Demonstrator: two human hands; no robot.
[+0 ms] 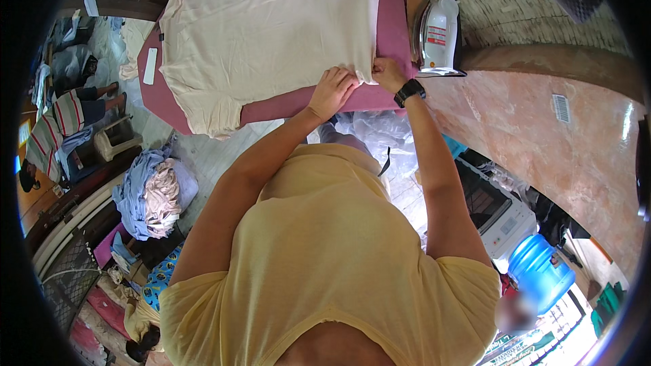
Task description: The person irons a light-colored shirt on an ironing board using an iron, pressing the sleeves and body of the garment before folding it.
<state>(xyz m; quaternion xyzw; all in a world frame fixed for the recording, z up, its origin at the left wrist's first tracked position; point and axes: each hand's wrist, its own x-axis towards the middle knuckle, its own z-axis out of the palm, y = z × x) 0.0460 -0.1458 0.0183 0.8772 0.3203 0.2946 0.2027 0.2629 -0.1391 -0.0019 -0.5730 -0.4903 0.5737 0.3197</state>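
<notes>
A cream T-shirt (271, 34) lies spread on a mauve padded ironing board (393, 17), its hem toward the right and one sleeve hanging over the near edge. At the near corner of that hem, my left hand (333, 92) has its fingers bunched on the fabric, gathering small folds. Just to its right, my right hand (390, 76), with a black watch on the wrist, pinches the hem's corner. Both hands are closed on the cloth; the fingertips are partly hidden by it.
A white iron (439, 34) stands at the board's right end. A white strip (150, 66) lies on the board's left end. Bundled clothes (159, 193) sit on the floor at left. A person in a striped top (57, 129) is farther left. A blue water jug (540, 272) stands lower right.
</notes>
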